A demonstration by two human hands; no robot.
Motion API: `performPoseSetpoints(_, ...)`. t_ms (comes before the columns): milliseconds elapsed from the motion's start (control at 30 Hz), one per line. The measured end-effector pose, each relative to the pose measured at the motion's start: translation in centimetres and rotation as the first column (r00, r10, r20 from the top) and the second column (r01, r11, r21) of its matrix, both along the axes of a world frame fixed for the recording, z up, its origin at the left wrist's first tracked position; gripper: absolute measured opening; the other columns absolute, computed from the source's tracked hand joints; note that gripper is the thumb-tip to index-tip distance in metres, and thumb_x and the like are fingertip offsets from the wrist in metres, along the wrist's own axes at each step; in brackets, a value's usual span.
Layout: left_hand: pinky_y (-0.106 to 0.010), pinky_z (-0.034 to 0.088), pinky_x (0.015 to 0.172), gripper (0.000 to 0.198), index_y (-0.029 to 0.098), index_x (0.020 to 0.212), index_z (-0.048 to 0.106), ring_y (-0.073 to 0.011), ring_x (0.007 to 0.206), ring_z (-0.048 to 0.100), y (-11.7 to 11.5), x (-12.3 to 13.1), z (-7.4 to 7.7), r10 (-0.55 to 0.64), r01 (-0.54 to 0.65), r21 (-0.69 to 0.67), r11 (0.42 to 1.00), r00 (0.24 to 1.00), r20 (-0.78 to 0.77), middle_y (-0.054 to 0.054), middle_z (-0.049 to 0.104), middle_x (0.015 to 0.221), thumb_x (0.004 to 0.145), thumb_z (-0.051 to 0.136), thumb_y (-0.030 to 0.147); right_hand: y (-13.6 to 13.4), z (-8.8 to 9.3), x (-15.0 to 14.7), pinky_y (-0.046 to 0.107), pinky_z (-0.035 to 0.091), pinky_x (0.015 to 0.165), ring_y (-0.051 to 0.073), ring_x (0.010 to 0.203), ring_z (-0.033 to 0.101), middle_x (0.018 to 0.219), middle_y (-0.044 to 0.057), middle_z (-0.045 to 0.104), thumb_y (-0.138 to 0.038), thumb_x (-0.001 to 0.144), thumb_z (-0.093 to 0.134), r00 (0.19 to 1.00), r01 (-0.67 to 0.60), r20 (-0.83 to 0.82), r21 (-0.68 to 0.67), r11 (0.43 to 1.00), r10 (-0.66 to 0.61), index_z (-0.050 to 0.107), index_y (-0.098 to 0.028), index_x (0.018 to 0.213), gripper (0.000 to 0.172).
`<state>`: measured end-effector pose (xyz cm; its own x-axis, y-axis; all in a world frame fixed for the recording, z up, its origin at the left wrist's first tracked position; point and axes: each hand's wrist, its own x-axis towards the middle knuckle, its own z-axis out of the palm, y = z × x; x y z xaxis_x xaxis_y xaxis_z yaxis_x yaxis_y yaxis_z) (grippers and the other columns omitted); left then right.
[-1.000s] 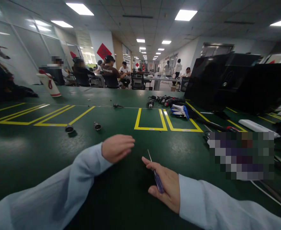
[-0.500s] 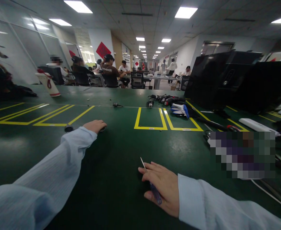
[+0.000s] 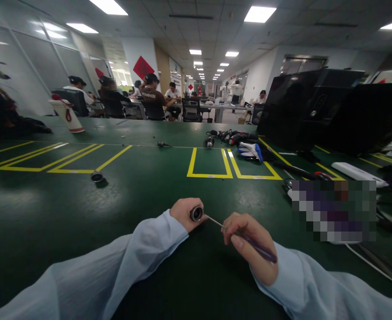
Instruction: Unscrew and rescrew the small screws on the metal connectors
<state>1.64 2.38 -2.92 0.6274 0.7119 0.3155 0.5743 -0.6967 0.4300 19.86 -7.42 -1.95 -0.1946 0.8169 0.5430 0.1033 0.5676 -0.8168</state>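
My left hand [image 3: 185, 213] is closed round a small dark cylindrical part [image 3: 196, 214] with a metal rim, its round opening turned toward me. Held in my right hand [image 3: 251, 244] is a screwdriver [image 3: 260, 250] with a translucent purple handle and a thin metal shaft. The shaft points left and its tip reaches the side of the cylindrical part; whether it is seated in anything I cannot make out. A similar dark round part [image 3: 97, 176] rests on the green table [image 3: 142, 191] to the left.
Yellow tape outlines [image 3: 209, 176] mark the table. Farther back lie a small dark connector [image 3: 164, 144], a cluster of black cables [image 3: 227, 137] and a white-blue glove [image 3: 250, 152]. A white cup [image 3: 68, 113] stands back left; black monitors [image 3: 292, 111] stand right. Several people sit beyond.
My left hand has picked up the cylindrical part and brought it right and nearer to me. My right hand has shifted right and turned, and the screwdriver now points left at the part.
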Motion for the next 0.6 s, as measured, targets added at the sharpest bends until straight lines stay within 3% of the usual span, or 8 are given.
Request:
performPoseSetpoints(200, -0.02, 0.034, 0.051, 0.024, 0.016, 0.058, 0.046, -0.009, 0.053, 0.044, 0.2, 0.4, -0.7, -0.04, 0.036, -0.095, 0.995, 0.998, -0.048, 0.003, 0.047, 0.056, 0.068, 0.057, 0.035, 0.5, -1.1, -0.5, 0.028, 0.039, 0.056, 0.013, 0.059, 0.049, 0.064, 0.001, 0.051, -0.018, 0.074, 0.047, 0.972, 0.043, 0.23, 0.071, 0.997, -0.058, 0.047, -0.019, 0.073, 0.001)
performPoseSetpoints(400, -0.019, 0.033, 0.051, 0.021, 0.016, 0.06, 0.048, -0.0089, 0.054, 0.044, -0.3, 0.6, -0.5, -0.111, 0.107, -0.04, 0.993, 0.985, -0.13, 0.003, 0.045, 0.056, 0.072, 0.053, 0.032, 0.8, -1.2, -1.0, 0.027, 0.038, 0.055, 0.013, 0.059, 0.048, 0.063, 0.002, 0.054, -0.019, 0.076, 0.048, 0.941, 0.082, 0.313, 0.162, 0.983, -0.131, 0.051, -0.018, 0.07, 0.007)
performPoseSetpoints(500, -0.019, 0.032, 0.05, 0.02, 0.016, 0.06, 0.049, -0.0087, 0.053, 0.043, -0.4, 0.6, -0.4, -0.131, 0.13, -0.013, 0.991, 0.979, -0.154, 0.003, 0.044, 0.055, 0.072, 0.053, 0.032, 0.8, -0.9, -1.0, 0.027, 0.038, 0.056, 0.012, 0.058, 0.048, 0.062, 0.002, 0.054, -0.02, 0.077, 0.049, 0.957, 0.096, 0.267, 0.062, 0.993, -0.109, 0.052, -0.017, 0.066, 0.012)
performPoseSetpoints(600, -0.019, 0.033, 0.05, 0.02, 0.016, 0.061, 0.049, -0.0085, 0.052, 0.043, -0.5, 0.6, -0.3, -0.15, 0.148, -0.027, 0.989, 0.977, -0.153, 0.003, 0.044, 0.056, 0.073, 0.053, 0.031, 1.3, -0.9, -0.8, 0.027, 0.039, 0.055, 0.012, 0.056, 0.05, 0.061, 0.002, 0.056, -0.024, 0.078, 0.05, 0.994, 0.074, 0.098, -0.202, 0.977, -0.055, 0.053, -0.016, 0.063, 0.017)
